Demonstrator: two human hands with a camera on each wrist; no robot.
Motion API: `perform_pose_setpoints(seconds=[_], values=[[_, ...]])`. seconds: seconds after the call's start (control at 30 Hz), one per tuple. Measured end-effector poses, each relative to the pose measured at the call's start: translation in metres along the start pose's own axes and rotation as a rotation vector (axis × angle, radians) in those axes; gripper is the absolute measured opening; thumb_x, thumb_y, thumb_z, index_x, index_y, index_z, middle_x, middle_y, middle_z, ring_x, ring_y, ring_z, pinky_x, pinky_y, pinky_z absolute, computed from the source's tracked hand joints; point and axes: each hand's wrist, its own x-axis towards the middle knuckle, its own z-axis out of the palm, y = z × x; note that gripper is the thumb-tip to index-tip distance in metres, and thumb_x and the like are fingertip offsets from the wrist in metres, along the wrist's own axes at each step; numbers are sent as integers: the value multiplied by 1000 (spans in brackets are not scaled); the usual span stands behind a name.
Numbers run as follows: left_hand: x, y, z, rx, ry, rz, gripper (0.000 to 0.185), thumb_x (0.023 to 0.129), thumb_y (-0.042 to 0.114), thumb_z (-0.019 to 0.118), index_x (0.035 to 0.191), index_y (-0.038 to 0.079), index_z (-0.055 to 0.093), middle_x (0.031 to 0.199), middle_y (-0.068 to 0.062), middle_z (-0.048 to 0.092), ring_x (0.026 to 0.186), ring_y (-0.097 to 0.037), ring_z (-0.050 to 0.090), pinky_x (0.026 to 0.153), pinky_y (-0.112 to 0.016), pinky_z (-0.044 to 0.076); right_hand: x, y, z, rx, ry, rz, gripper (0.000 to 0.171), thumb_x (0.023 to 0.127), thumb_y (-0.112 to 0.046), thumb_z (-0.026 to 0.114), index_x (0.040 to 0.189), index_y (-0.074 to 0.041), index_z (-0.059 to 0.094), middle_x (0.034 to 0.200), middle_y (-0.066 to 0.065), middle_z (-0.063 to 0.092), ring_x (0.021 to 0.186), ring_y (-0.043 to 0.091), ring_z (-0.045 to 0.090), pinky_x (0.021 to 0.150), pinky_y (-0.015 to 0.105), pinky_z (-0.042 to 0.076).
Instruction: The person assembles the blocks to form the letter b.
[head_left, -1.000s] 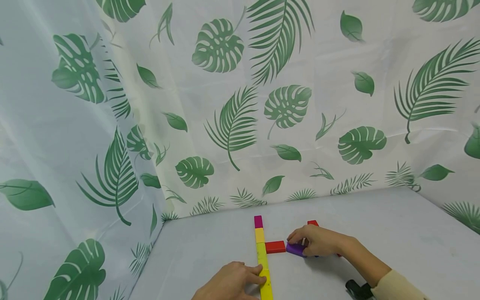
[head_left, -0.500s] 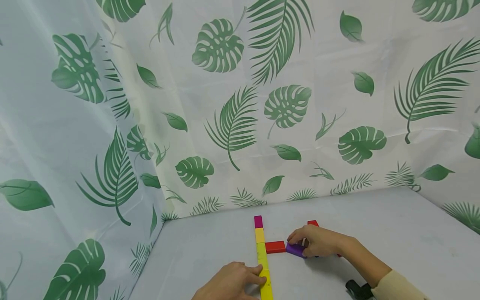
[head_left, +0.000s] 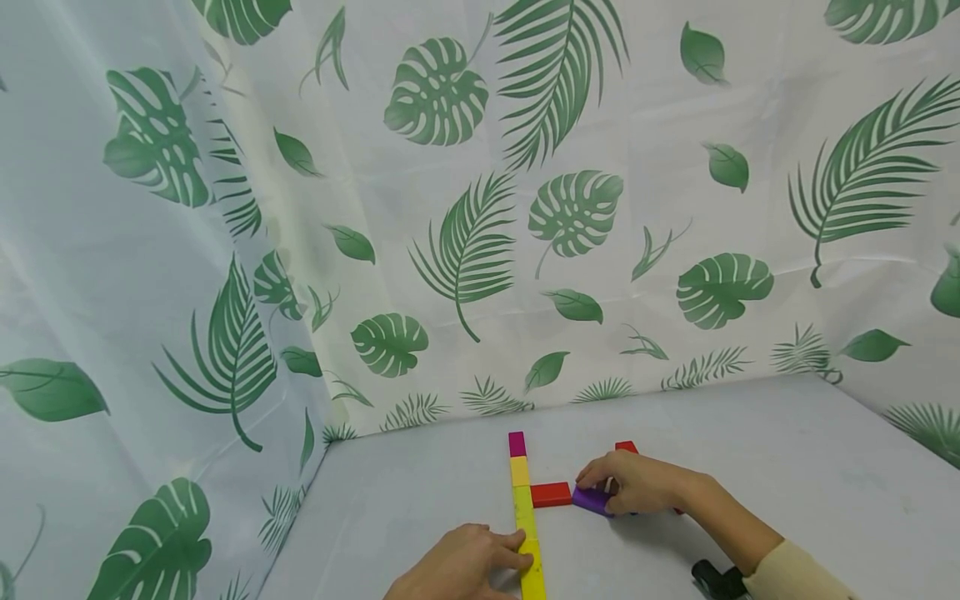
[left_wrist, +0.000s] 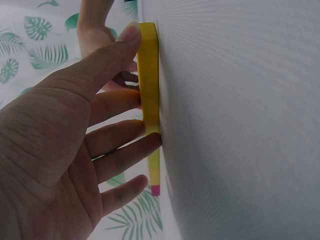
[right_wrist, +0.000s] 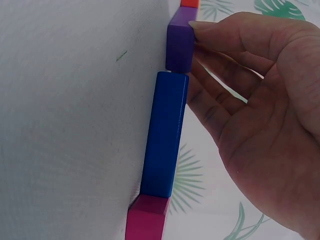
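My left hand (head_left: pixel 468 558) rests with its fingertips on a straight row of yellow blocks (head_left: pixel 523 510), capped at the far end by a magenta block (head_left: pixel 517 443). In the left wrist view its thumb touches the near end of the row and the fingers reach fairly straight along the side. A red block (head_left: pixel 551 494) juts right from the row. At its right end my right hand (head_left: pixel 641 483) pinches a purple block (right_wrist: pixel 180 42) between thumb and fingers, standing on the table. Beside the purple one, a blue block (right_wrist: pixel 165 135) and a pink block (right_wrist: pixel 147 217) continue the line.
Behind the right hand a red block (head_left: pixel 626 447) shows partly. A black object (head_left: pixel 716 579) sits by the right sleeve, partly cut off by the frame. White leaf-patterned curtains (head_left: pixel 652 208) stand along the back and sides of the pale table (head_left: pixel 810 467).
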Motion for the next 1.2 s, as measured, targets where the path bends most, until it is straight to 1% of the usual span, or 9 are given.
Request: perform_pose_setpoints(seconds=[0.17, 0.4, 0.7, 0.87, 1.03, 1.2], values=[[0, 0, 1, -21, 0, -9, 50, 83, 58, 81, 129, 41, 71, 138, 23, 64, 89, 3, 54, 89, -24, 54, 0, 0, 0, 8, -1, -1, 40, 87, -5, 77, 125, -17, 76, 128, -6, 71, 106, 15, 64, 90, 36, 60], [0, 0, 1, -15, -1, -1, 50, 84, 58, 80, 130, 41, 71, 138, 22, 65, 89, 3, 53, 88, -23, 53, -1, 1, 0, 22, -3, 1, 40, 87, -5, 77, 125, -16, 76, 125, -6, 72, 104, 15, 65, 90, 37, 60], [-1, -1, 1, 9, 6, 24, 50, 86, 59, 77, 131, 39, 71, 139, 19, 65, 90, 4, 54, 88, -22, 52, -1, 1, 0, 5, 1, -3, 40, 87, -6, 78, 126, -17, 76, 125, -7, 71, 103, 13, 64, 88, 34, 60], [0, -1, 0, 9, 7, 18, 49, 86, 59, 77, 131, 39, 71, 139, 19, 65, 89, 3, 53, 86, -21, 51, -1, 1, 0, -1, 2, -1, 40, 87, -7, 78, 126, -18, 76, 125, -7, 71, 103, 13, 63, 89, 34, 59], [-1, -1, 1, -1, 3, 13, 49, 86, 60, 77, 131, 40, 71, 139, 20, 65, 89, 3, 53, 88, -22, 52, -2, 0, 0, 3, 0, -2, 40, 88, -7, 78, 126, -17, 75, 125, -6, 72, 103, 14, 64, 90, 35, 59], [-1, 0, 0, -13, 2, 4, 49, 85, 59, 78, 130, 41, 71, 139, 21, 65, 88, 3, 52, 86, -22, 52, -2, 0, 0, 4, -1, -7, 39, 88, -7, 77, 126, -16, 75, 124, -6, 72, 102, 13, 64, 89, 34, 59]])
